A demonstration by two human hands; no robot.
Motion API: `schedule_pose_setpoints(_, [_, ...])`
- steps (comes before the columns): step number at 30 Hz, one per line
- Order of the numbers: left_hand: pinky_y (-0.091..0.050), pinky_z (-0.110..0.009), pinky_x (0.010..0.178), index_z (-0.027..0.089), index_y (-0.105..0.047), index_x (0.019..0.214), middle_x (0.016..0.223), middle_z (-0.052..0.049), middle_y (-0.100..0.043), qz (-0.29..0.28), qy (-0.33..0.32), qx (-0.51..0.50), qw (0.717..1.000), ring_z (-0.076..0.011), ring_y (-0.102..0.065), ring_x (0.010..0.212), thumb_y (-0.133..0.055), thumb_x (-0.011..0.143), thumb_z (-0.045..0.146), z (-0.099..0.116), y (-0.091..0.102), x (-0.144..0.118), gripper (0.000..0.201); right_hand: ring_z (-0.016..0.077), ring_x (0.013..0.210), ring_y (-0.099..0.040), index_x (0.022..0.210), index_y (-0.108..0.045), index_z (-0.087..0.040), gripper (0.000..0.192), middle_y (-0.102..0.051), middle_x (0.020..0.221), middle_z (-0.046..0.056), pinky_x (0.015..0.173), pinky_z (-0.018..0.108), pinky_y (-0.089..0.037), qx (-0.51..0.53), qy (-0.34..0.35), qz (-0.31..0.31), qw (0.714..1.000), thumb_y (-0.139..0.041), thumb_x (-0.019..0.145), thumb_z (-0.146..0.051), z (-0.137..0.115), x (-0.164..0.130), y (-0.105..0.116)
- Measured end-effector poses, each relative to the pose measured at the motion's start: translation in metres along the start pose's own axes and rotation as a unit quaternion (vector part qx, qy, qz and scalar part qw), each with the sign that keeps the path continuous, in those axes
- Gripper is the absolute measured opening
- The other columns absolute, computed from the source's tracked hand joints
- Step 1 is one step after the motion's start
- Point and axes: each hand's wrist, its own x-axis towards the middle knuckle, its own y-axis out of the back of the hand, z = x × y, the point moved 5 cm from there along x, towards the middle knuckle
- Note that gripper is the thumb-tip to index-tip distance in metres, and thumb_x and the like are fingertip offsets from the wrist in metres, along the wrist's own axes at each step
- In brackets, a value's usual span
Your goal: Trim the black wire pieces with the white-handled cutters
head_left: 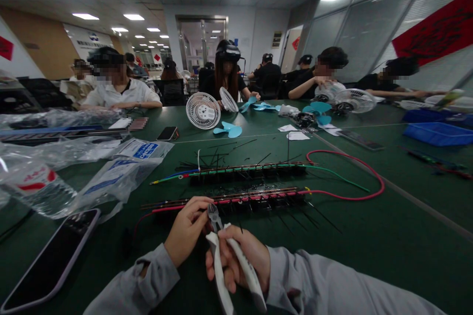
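Two long strips of bundled wires with many black cable ties lie across the table. The near wire bundle point(266, 197) has a thick red cable along it; a green wire runs along the far wire bundle point(251, 172). My left hand point(190, 229) has its fingers closed on the near bundle, towards its left end. In my right hand point(242, 253) is a pair of diagonal cutters point(214, 216) with white handles, held spread apart. Their metal jaws point at the near bundle beside my left fingertips. Whether the jaws touch a tie is hard to see.
A phone point(55, 261), a water bottle point(40, 189) and plastic bags point(121, 172) lie to the left. A red cable loop point(382, 184) stretches right. Beyond are fan grilles point(203, 110), blue fan blades point(229, 130), blue trays point(439, 134) and several seated people.
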Motion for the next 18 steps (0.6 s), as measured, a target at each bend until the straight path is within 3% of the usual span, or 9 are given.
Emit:
schedule_pose_setpoints(7, [-0.05,-0.021,0.049,0.015,-0.061,0.079,0.109,-0.008,-0.051,-0.004,0.006,0.003,1.0,-0.0098,-0.058,0.062,-0.054,0.082,0.035,0.001,-0.0005,0.0,0.022,0.0126,0.049,-0.056,0.066,-0.044,-0.013,0.033,-0.059,0.065,0.011,0.039,0.019,-0.043,-0.031,-0.022,-0.009,0.999,-0.032,0.077,-0.042,-0.0005,-0.0015,-0.0042])
schedule_pose_setpoints(18, [-0.05,-0.021,0.048,0.015,-0.06,0.078,0.108,-0.008,-0.052,-0.002,0.005,0.005,1.0,-0.0098,-0.057,0.061,-0.052,0.081,0.033,-0.001,-0.0009,0.0002,0.02,0.0168,0.059,-0.061,0.055,-0.036,-0.015,0.034,-0.059,0.067,0.012,0.035,0.019,-0.042,-0.009,-0.01,0.0,1.0,-0.036,0.077,-0.042,-0.001,-0.0018,-0.0027])
